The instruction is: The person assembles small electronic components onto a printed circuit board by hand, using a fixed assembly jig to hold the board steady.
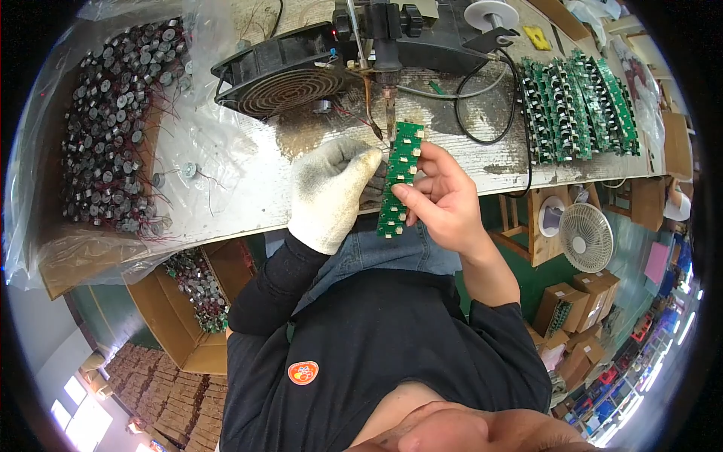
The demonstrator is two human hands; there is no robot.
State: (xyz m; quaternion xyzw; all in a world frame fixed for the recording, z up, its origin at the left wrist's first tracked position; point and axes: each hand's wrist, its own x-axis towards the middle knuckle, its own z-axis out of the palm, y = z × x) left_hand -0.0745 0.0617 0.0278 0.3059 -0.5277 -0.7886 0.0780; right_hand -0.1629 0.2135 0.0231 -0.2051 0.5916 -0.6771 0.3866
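In my bare right hand (448,196) is a long green circuit board strip (401,177), gripped at its right edge between thumb and fingers. Small pale connectors run along the strip, and its far end lies just below the soldering iron (389,105). My left hand (331,188), in a white work glove with grey smudges, is closed in a pinch at the strip's left edge. What its fingertips hold is hidden. A thin solder feed tube (371,113) slopes down to the iron's tip, close to the gloved fingers.
A heap of small round motors (113,120) with red wires fills the left side. A black fan (290,79) stands behind my left hand. Stacked green circuit boards (576,109) lie at the right. A black cable (459,113) loops across the bench; a cardboard box (169,316) sits below.
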